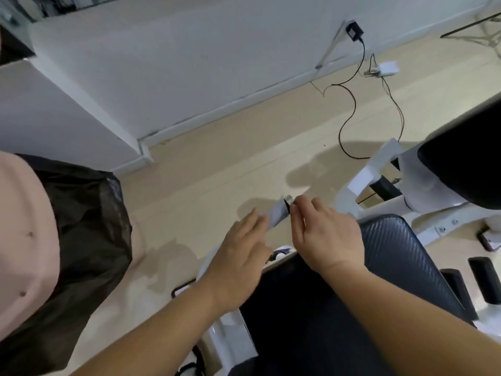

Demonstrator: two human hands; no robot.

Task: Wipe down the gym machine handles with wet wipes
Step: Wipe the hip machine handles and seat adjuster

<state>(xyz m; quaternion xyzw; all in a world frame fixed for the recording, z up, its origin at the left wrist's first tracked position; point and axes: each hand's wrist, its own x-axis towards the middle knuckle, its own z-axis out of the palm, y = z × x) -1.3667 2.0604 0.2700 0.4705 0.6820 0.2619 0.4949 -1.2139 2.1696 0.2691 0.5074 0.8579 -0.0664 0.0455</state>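
Note:
A flat white wet wipes pack (277, 215) hangs in the air above the floor, between my two hands. My left hand (238, 256) holds its near end, with the fingers lying almost straight over it and the thumb hidden. My right hand (326, 234) pinches the dark tab at the pack's far end with thumb and forefinger. Below and to the right of my hands is the gym machine, with a white frame (366, 177) and a black padded seat (401, 256). I cannot make out any of its handles.
Another person in dark shorts (81, 240) stands close at the left. A black cable (349, 109) runs from a wall plug across the wooden floor to a white box (388, 68). A second black pad (466, 164) sits at the right. The white wall is beyond.

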